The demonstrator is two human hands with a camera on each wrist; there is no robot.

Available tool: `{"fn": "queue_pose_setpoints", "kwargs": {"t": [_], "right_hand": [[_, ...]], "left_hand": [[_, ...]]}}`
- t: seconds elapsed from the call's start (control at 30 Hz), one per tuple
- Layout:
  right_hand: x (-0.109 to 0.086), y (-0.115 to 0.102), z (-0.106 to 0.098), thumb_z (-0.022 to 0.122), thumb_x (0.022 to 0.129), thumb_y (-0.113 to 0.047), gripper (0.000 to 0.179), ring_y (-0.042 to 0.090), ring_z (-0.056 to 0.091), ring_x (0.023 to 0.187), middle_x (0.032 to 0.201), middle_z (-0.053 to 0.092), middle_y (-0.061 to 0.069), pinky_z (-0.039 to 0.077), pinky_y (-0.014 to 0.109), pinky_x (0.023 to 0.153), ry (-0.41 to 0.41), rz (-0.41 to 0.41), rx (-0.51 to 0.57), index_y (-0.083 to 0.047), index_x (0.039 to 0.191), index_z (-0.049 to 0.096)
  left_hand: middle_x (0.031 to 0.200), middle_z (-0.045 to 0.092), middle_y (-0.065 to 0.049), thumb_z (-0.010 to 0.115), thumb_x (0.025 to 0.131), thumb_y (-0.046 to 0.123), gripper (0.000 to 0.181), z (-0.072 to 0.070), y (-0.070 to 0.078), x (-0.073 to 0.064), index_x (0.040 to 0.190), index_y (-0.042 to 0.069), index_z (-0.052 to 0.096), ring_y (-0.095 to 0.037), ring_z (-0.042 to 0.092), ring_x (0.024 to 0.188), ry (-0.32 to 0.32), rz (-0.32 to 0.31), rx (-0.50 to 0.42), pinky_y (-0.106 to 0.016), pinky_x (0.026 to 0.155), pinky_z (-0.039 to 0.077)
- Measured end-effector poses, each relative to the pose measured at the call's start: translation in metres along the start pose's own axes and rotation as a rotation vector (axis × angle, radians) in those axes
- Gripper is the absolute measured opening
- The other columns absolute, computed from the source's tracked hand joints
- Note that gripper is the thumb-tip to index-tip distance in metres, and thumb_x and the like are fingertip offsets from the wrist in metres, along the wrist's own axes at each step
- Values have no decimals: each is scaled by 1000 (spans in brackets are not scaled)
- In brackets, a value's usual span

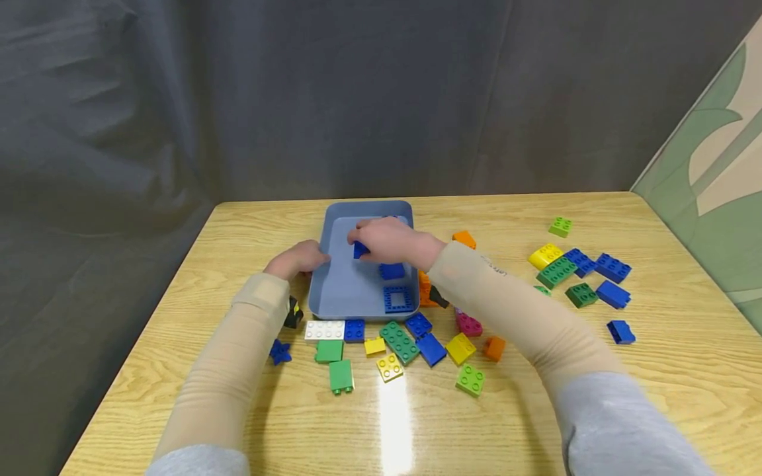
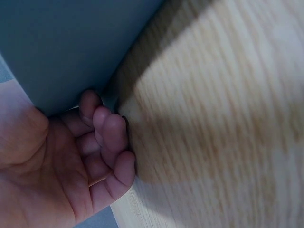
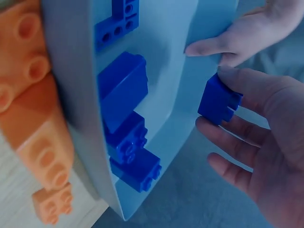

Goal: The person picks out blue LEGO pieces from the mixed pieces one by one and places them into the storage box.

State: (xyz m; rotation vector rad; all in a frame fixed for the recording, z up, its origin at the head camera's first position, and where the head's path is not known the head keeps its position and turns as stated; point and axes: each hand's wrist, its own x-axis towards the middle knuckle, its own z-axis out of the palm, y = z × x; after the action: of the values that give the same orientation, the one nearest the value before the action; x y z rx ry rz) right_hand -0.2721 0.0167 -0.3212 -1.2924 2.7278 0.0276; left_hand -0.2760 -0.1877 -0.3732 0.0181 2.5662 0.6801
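A blue-grey plastic tray (image 1: 345, 291) stands on the table. My left hand (image 1: 297, 258) grips its left wall, thumb over the rim, with the other fingers curled outside against the wall, low by the table (image 2: 213, 118). Above the tray floor my right hand (image 1: 383, 239) pinches a small blue toy brick (image 3: 216, 102) between thumb and fingers, its studs facing the palm. Along the tray's right wall lie a flat blue square frame piece (image 1: 398, 299), a blue brick (image 1: 391, 272) and further blue bricks (image 3: 137, 168), partly hidden by the right hand in the head view.
Orange bricks (image 3: 35, 104) touch or stand close to the tray's right side. In front lie a white brick (image 1: 324, 330), green bricks (image 1: 341, 375), yellow bricks (image 1: 389, 367) and a blue star piece (image 1: 280, 352). More bricks (image 1: 556, 272) are scattered at the right.
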Motion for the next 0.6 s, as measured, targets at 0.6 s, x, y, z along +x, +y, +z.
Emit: {"fn": "queue_pose_setpoints", "kwargs": {"t": [0.6], "right_hand": [[40,3,15,63,96,-19,36,20,59,102,126,59,9,47,36,92,-60,89,-12,-11,131,58]], "left_hand": [[76,51,-10,43,100,17,25,2,3,-2,103,-6,54,-21,50,65,6,41,15,-32,62,41]]}}
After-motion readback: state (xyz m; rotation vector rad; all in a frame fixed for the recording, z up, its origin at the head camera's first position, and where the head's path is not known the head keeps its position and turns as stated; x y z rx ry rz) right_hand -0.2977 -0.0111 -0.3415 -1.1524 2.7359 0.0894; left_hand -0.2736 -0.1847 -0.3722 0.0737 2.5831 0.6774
